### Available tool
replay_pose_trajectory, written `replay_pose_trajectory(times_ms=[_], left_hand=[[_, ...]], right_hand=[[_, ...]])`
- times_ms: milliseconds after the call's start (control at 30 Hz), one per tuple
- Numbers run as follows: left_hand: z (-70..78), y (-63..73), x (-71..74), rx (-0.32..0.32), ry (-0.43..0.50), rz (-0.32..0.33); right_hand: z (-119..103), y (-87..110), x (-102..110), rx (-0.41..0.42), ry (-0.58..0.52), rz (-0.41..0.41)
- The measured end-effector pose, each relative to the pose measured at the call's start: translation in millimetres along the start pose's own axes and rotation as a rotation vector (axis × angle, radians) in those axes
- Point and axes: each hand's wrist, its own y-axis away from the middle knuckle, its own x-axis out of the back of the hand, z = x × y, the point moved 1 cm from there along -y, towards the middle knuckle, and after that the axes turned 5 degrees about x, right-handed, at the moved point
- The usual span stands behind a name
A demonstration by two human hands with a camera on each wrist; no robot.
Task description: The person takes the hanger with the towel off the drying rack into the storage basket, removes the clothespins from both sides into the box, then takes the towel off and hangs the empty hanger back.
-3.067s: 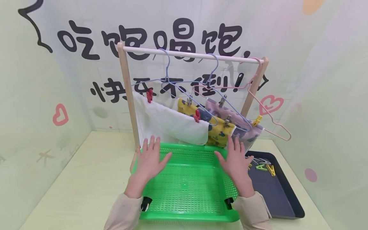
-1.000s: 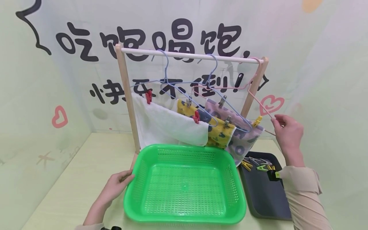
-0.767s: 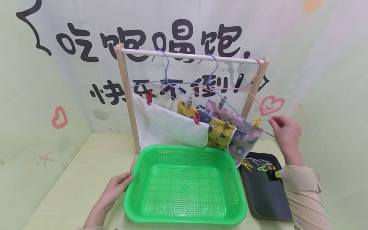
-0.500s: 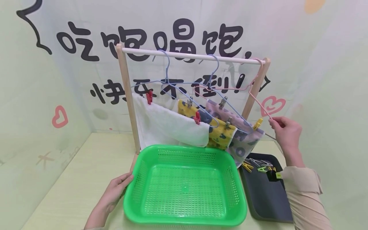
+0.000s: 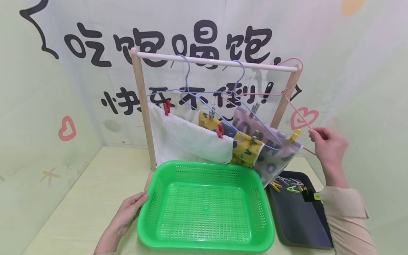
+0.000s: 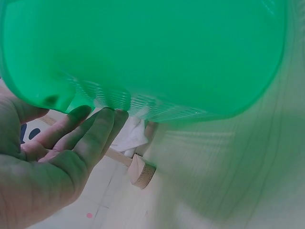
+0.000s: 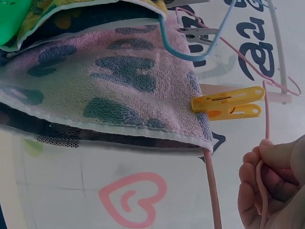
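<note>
My right hand point(image 5: 331, 145) pinches the lower right corner of a pink hanger point(image 5: 299, 112); in the right wrist view its wire point(image 7: 267, 114) runs between thumb and curled fingers. A purple patterned towel point(image 5: 271, 159) hangs from that hanger by a yellow clothespin point(image 5: 294, 135) and a grey clothespin point(image 5: 254, 109). The hanger's hook stands raised over the right end of the white rod point(image 5: 210, 62). At the left side of a green basket point(image 5: 207, 244), my left hand point(image 5: 125, 212) touches the rim, its fingers nearly straight against the outer wall in the left wrist view.
Two blue hangers point(image 5: 188, 76) carry a white towel point(image 5: 191, 136) and a yellow towel point(image 5: 245, 150) on the wooden rack point(image 5: 141, 106). A dark tray point(image 5: 299, 219) with several clothespins point(image 5: 292, 189) lies right of the basket. Printed cloth walls surround the table point(image 5: 79, 191).
From above the basket, my hands went to its left rim and to the pink hanger. The hanger then shifted right, its hook rising, with the purple towel moving along. The left hand stays at the rim.
</note>
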Motion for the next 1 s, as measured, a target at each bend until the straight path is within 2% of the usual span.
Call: replay_pose_trajectory(times_ms=[300, 533, 700, 867, 1000], left_hand=[[-2.4, -0.3, -2.3, 0.001, -0.020, 0.013], [-2.0, -1.0, -2.7, -0.004, -0.038, 0.022], [-1.6, -2.0, -3.9, 0.001, -0.029, 0.019], [-1.0, -2.6, -4.8, 0.009, -0.025, 0.025], [-0.8, -2.7, -5.2, 0.008, -0.025, 0.023]], right_hand=[[3, 11.7, 37, -0.120, -0.017, 0.036], [11, 28.2, 59, -0.025, -0.007, 0.151], [18, 39.6, 75, -0.015, -0.023, 0.204], [24, 49.1, 88, -0.072, -0.026, 0.215], [30, 53.5, 97, -0.211, -0.030, 0.184]])
